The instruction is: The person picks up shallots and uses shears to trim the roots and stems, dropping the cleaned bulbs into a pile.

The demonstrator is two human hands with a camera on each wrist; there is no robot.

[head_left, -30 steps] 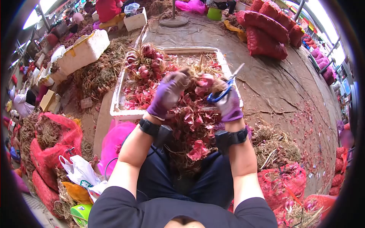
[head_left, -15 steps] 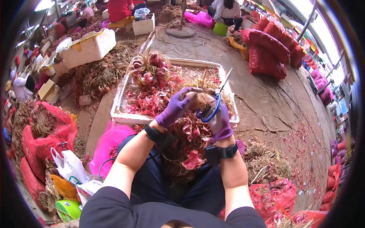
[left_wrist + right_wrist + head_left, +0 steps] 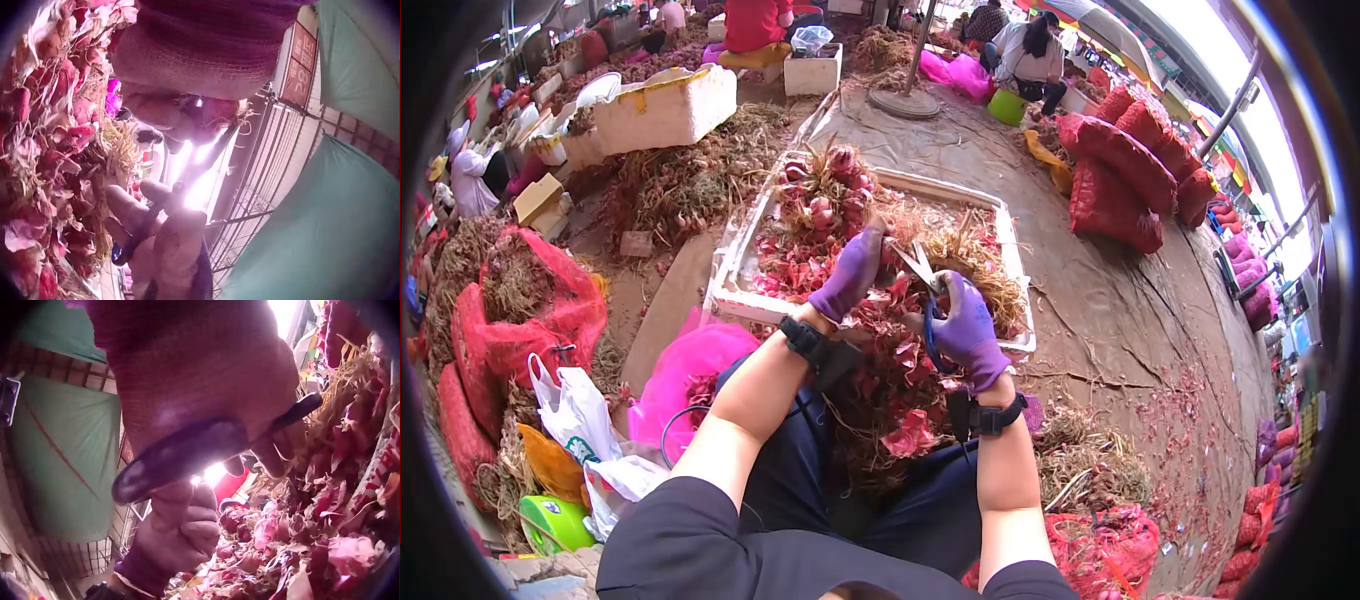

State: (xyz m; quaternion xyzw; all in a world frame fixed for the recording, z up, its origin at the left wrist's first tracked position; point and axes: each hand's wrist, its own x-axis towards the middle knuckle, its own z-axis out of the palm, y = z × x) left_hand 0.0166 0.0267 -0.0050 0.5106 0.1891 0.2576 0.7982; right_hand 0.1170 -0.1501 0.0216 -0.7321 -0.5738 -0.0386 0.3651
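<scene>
My left hand (image 3: 855,272), in a purple glove, pinches a small red onion (image 3: 220,112) with dry roots sticking out; its fingers hide most of it. Blue-handled scissors (image 3: 919,264) are gripped in my right hand (image 3: 968,325), also gloved in purple. Their blades point up and left, the tips right at the left fingertips. In the right wrist view a dark handle loop (image 3: 187,456) crosses below the right palm. Under both hands lies a heap of loose red onion skins (image 3: 900,345). A bunch of red onions (image 3: 825,200) rests in the white foam tray (image 3: 745,303).
Dry stalks and roots (image 3: 970,265) lie at the tray's right side. A pink mesh bag (image 3: 690,375) and a white plastic bag (image 3: 572,410) sit at my left. Full red sacks (image 3: 1115,195) are stacked at the far right. Several people sit farther back.
My right hand has turned, swinging the scissors from pointing up and right to pointing up-left at the left hand. The left hand stays over the tray. The head view has shifted slightly.
</scene>
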